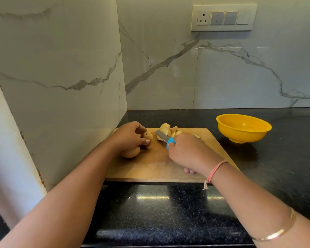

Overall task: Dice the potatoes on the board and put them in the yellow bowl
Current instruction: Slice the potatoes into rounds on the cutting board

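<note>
A wooden cutting board [150, 167] lies on the black counter. My left hand [128, 138] curls round a small whole potato [148, 136] at the board's far left. A second whole potato [131, 153] sits just under that hand. My right hand [186, 152] grips a knife [162, 136] by its blue handle, and the grey blade points left toward the held potato. Several cut potato pieces [168, 130] lie piled at the board's far edge, behind the blade. The yellow bowl [243, 127] stands on the counter to the board's right, and nothing shows inside it.
A marble side wall [61, 77] rises close to the board's left edge, and a marble backsplash stands behind it. A switch panel [224, 17] is mounted high on the back wall. The glossy black counter [168, 212] stretches toward me and off to the right.
</note>
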The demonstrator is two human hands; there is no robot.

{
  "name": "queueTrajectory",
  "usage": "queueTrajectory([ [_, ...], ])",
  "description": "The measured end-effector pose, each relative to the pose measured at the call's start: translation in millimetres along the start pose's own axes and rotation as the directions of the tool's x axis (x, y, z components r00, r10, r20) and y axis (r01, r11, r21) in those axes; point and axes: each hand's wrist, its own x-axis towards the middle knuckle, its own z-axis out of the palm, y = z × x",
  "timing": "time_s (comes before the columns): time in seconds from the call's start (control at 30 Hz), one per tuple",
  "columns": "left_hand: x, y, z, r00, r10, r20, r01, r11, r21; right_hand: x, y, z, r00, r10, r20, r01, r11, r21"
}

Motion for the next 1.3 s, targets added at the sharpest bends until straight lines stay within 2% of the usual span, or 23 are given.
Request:
queueTrajectory([
  [0.1,0.6,0.0,0.0,1.000,-0.002,-0.027,0.002,1.000,0.010,-4.0,0.1,1.6,0.999,-0.036,-0.028,0.037,0.999,0.026],
  [0.23,0.9,0.9,0.5,0.999,-0.005,-0.051,0.006,0.999,0.033,-13.0,-2.1,1.0,0.980,-0.173,-0.101,0.177,0.984,0.026],
  [0.4,1.4,0.2,0.8,0.998,0.006,-0.069,-0.002,0.998,0.055,-17.2,-7.0,3.9,0.973,-0.215,-0.086,0.213,0.976,-0.034],
  [0.8,0.0,1.1,1.4,0.995,0.014,-0.102,-0.003,0.994,0.108,-3.7,-23.4,10.2,0.971,-0.222,-0.086,0.202,0.959,-0.201],
  [0.9,1.0,-0.2,1.9,0.993,0.021,-0.115,-0.007,0.993,0.119,1.9,-24.1,7.0,0.971,-0.228,-0.077,0.212,0.962,-0.174],
  [1.17,2.7,-0.5,2.4,0.991,0.021,-0.136,-0.001,0.990,0.144,2.7,-8.0,7.7,0.991,-0.134,0.002,0.134,0.991,0.020],
  [1.3,1.7,0.2,2.5,0.989,0.013,-0.145,0.008,0.990,0.144,-4.2,-14.0,4.0,0.982,-0.185,-0.031,0.183,0.981,-0.059],
])
